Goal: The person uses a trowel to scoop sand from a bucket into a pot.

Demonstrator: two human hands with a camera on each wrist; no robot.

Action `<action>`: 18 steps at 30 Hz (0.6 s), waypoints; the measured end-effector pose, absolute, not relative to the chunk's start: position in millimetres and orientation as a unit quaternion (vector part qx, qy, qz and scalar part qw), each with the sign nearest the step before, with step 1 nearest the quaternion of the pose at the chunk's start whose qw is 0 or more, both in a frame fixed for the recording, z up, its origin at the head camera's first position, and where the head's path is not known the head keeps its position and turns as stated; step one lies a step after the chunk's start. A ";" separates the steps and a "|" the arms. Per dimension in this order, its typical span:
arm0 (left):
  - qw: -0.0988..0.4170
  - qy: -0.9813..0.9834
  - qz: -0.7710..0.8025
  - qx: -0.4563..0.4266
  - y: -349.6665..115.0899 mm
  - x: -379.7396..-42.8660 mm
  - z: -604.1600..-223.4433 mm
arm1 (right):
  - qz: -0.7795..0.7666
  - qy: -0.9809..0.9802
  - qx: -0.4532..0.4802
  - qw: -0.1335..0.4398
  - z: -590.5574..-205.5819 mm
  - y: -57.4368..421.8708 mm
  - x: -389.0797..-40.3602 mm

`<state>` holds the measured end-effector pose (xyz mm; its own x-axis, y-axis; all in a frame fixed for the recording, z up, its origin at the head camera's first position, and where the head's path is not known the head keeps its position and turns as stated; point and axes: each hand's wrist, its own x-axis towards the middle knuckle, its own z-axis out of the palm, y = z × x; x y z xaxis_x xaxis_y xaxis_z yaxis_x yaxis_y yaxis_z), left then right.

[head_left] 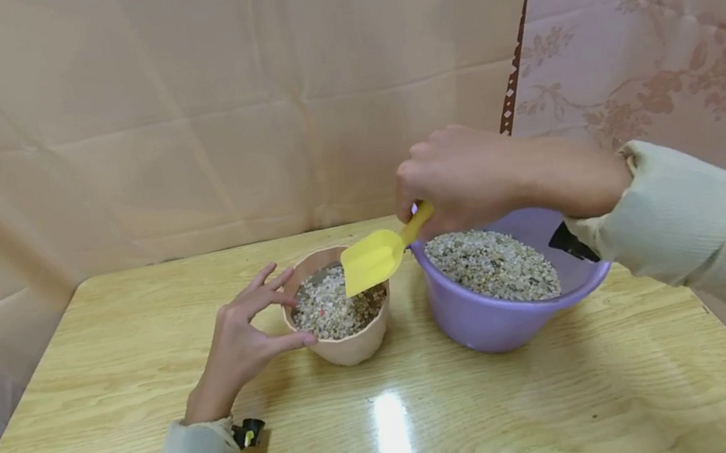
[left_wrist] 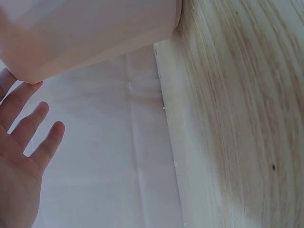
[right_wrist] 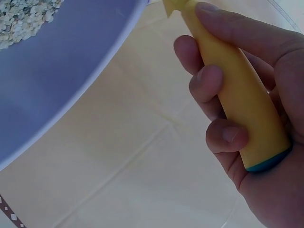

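In the head view a peach pot [head_left: 352, 350] holds pale gravel [head_left: 328, 302] with a small red bit in it. My left hand [head_left: 245, 334] touches the pot's left rim with spread fingers and thumb; in the left wrist view the two outer fingers stand free of its wall [left_wrist: 95, 33]. My right hand [head_left: 461, 176] grips a yellow toy shovel [head_left: 373, 260] by its handle. The shovel's blade tilts down over the right side of the pot, no gravel showing on it. In the right wrist view, fingers and thumb wrap the handle [right_wrist: 237, 90], which ends in a teal cap.
Right of the pot stands a purple basin [head_left: 490, 325] with more gravel [head_left: 492, 266], beneath my right wrist. Both containers rest on a wooden table [head_left: 108, 358]. Beige cloth [head_left: 214, 123] hangs behind it, and a flowered pink cloth [head_left: 680, 38] hangs at the right.
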<state>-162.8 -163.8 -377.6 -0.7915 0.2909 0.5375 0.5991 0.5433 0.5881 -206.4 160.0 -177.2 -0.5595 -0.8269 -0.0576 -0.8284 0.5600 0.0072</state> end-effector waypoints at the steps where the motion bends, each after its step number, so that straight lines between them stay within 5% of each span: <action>1: 0.193 -0.857 -0.401 -0.260 -163.6 -162.7 -377.1 | 0.012 0.882 -0.470 0.017 -177.3 162.0 -206.5; 18: 0.206 -0.873 -0.351 -0.269 -163.6 -159.7 -369.7 | -0.088 0.884 -0.457 -0.050 -181.4 221.2 -207.1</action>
